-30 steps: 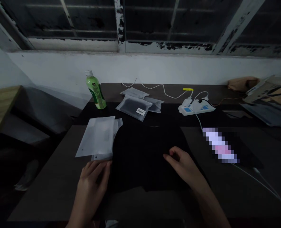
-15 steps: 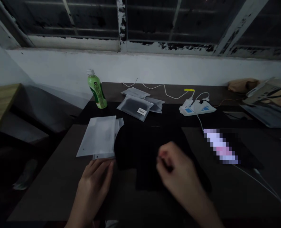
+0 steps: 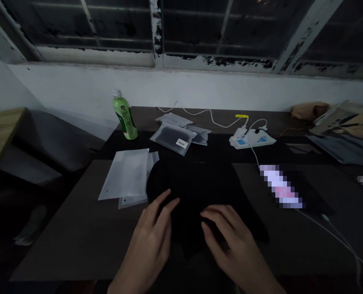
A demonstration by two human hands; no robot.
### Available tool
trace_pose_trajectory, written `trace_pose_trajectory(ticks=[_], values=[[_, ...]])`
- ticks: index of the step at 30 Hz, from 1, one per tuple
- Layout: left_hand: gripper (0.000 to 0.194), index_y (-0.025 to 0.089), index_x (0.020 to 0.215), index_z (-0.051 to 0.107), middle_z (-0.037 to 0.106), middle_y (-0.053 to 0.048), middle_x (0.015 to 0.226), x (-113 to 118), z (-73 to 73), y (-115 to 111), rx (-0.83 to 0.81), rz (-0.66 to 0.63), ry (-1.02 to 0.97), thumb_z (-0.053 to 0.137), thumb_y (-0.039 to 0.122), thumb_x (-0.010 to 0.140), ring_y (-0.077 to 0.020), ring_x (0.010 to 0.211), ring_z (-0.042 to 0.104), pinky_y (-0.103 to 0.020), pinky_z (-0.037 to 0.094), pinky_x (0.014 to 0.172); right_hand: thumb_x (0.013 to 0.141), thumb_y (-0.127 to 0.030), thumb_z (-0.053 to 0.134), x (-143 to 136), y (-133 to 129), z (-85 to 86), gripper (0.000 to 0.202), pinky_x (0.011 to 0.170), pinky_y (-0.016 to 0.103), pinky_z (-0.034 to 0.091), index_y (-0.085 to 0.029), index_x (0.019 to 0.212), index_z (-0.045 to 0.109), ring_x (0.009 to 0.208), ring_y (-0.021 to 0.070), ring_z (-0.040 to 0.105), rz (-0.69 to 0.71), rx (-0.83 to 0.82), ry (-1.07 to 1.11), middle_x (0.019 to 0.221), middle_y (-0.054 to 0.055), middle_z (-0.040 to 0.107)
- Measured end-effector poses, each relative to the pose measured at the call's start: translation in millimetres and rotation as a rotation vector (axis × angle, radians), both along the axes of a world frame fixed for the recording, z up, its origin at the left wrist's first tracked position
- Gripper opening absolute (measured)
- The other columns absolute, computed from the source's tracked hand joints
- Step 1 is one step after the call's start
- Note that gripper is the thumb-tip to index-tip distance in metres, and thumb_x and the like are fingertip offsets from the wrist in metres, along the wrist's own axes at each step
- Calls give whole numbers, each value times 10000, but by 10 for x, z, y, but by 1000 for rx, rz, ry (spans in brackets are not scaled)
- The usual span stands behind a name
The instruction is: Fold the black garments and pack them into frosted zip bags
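A dark black piece of cloth lies spread on the table in front of me; its kind is hard to make out in the dim light. Over its near left part reaches my left hand, open, with the fingers stretched out and touching the cloth. My right hand is on the near right part, its fingers curled and the thumb close to the index tip, pinching the black cloth. Left of the cloth, frosted plastic zip bags lie flat, partly overlapped by its edge.
Filled plastic packets, one with a barcode label, lie farther back. A green bottle stands at back left. A white power strip with cables is at back right, near a blurred-out phone. Brown paper packaging sits far right.
My left hand has moved right, from beside the zip bags onto the black cloth, and its fingers have spread. My right hand has come down lower onto the cloth, whose near edge has shifted.
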State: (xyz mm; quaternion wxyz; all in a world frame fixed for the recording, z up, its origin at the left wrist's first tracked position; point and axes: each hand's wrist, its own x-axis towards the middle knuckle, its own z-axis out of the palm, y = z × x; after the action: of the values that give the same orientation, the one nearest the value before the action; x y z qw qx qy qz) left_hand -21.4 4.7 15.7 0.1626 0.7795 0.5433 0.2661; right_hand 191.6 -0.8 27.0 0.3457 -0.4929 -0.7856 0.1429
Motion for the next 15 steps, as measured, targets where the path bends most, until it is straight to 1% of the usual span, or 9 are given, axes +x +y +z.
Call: trace_pose_trajectory(ticks=[2, 4, 6, 8, 10, 12, 13, 15], values=[[435, 326, 1446, 392, 366, -58, 1544, 95, 59, 7, 10, -37, 8, 368, 228, 1022, -257, 1351, 478, -464, 510, 1050, 950, -243, 557, 9, -30, -119, 264, 893, 394, 575, -218, 1211, 593, 1074, 233, 636, -9, -28, -119, 1176, 93, 647], [407, 293, 1424, 407, 400, -84, 1507, 178, 82, 39, 6, -24, -5, 423, 304, 1017, -276, 1318, 512, -465, 543, 1007, 952, -280, 566, -26, -88, -190, 328, 925, 413, 572, -216, 1273, 573, 1126, 246, 622, 22, -43, -185, 1233, 98, 636], [415, 258, 1383, 428, 459, -105, 1426, 244, 53, 99, -11, 9, -40, 491, 385, 993, -280, 1236, 578, -449, 589, 928, 958, -274, 553, -69, -146, -216, 348, 943, 416, 568, -222, 1302, 569, 1152, 244, 616, 52, -49, -228, 1269, 96, 627], [421, 234, 1337, 446, 501, -105, 1334, 292, -18, 177, -20, 37, -86, 545, 407, 966, -253, 1096, 653, -409, 624, 829, 965, -265, 541, -95, -188, -220, 369, 962, 422, 561, -238, 1332, 567, 1172, 244, 611, 64, -49, -276, 1310, 89, 614], [359, 219, 1292, 462, 517, -93, 1260, 323, -104, 261, -7, 78, -119, 555, 334, 965, -205, 932, 690, -359, 635, 721, 963, -283, 550, -101, -214, -226, 413, 972, 440, 558, -243, 1374, 549, 1191, 257, 605, 64, -41, -331, 1344, 83, 610], [269, 212, 1237, 485, 526, -77, 1205, 343, -171, 336, 26, 120, -132, 521, 217, 970, -168, 823, 687, -316, 622, 644, 954, -316, 570, -105, -237, -241, 466, 969, 459, 562, -225, 1409, 526, 1209, 278, 596, 67, -19, -374, 1363, 78, 614], [237, 212, 1201, 501, 532, -68, 1180, 352, -191, 368, 46, 137, -137, 503, 170, 968, -159, 803, 682, -304, 616, 635, 950, -334, 576, -111, -249, -252, 485, 967, 464, 564, -214, 1416, 521, 1217, 286, 591, 70, -2, -382, 1371, 74, 615], [192, 209, 1126, 534, 546, -53, 1132, 366, -206, 413, 85, 149, -143, 494, 119, 961, -157, 819, 673, -297, 610, 669, 950, -360, 573, -139, -278, -276, 478, 957, 453, 571, -214, 1404, 538, 1211, 284, 595, 82, 31, -373, 1373, 57, 621]])
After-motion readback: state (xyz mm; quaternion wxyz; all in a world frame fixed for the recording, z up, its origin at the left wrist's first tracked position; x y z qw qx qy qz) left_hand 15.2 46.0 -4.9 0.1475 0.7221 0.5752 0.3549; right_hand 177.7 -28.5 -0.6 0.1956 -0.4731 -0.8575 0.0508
